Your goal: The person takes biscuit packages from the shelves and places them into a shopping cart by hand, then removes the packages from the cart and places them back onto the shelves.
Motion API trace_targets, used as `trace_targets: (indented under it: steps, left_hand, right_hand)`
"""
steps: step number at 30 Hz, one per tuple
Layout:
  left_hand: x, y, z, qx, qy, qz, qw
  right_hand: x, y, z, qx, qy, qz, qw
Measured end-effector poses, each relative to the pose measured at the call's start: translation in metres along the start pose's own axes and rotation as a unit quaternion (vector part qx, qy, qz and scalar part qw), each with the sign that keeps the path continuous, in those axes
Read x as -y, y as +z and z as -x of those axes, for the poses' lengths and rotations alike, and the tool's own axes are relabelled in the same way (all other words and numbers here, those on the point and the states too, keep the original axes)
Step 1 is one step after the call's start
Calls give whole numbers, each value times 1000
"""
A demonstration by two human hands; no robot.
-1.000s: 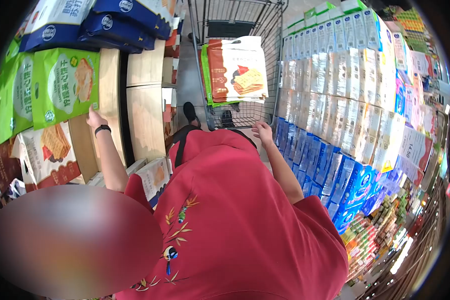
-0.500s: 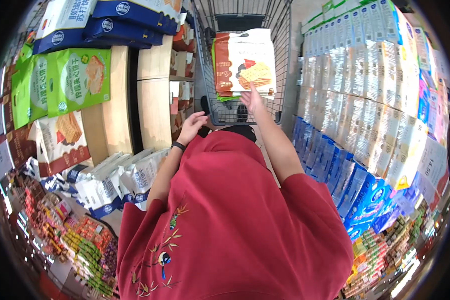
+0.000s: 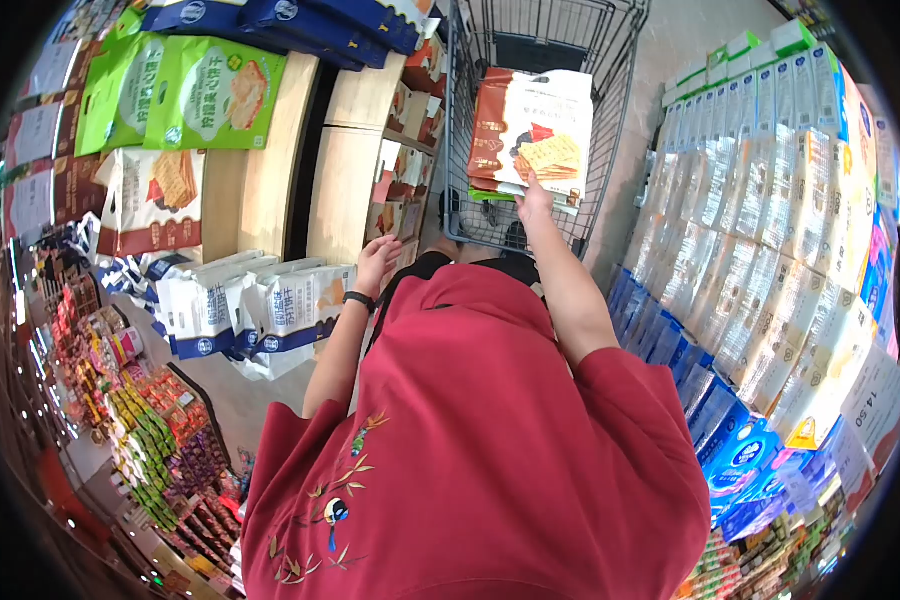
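My right hand [image 3: 536, 202] grips the near edge of a white and brown bag of crackers [image 3: 548, 125], its thumb on top and the other fingers hidden underneath. This bag lies on a stack of bags in the shopping cart [image 3: 598, 190], with a green edge [image 3: 490, 194] showing below. My left hand [image 3: 377, 264] hangs apart from the cart, beside the wooden shelf, fingers loosely stretched and nothing in them. A dark band [image 3: 358, 298] circles the left wrist.
To the left, shelves [image 3: 342, 180] carry green biscuit bags [image 3: 216, 92], a brown and white cracker bag [image 3: 155, 200] and white-blue bags [image 3: 285, 305]. A tall wall of packaged goods [image 3: 740, 200] stands at right. Colourful snack packs [image 3: 160, 440] fill the lower left.
The view has swung, so the cart and left shelves sit further right. My right hand stays on the cracker bag. My left hand remains beside the shelf.
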State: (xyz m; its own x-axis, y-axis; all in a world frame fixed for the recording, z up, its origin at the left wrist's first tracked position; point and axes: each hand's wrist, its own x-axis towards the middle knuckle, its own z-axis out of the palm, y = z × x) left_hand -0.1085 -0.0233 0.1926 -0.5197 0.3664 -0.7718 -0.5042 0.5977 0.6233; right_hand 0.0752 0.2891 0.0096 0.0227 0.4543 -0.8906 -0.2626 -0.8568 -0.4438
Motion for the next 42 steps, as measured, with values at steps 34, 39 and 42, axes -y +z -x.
trace_targets:
  steps: [34,39,42]
  left_hand:
    - [-150,165,63,237,236,282,899]
    - [-155,143,108,173,330,213,903]
    - [-153,125,120,133,344,172,914]
  right_hand:
    - [105,-159,226,412,-142,-46,899]
    - [74,-126,188,456,-22,-121,881]
    - [50,-112,181,475,34,-158,865]
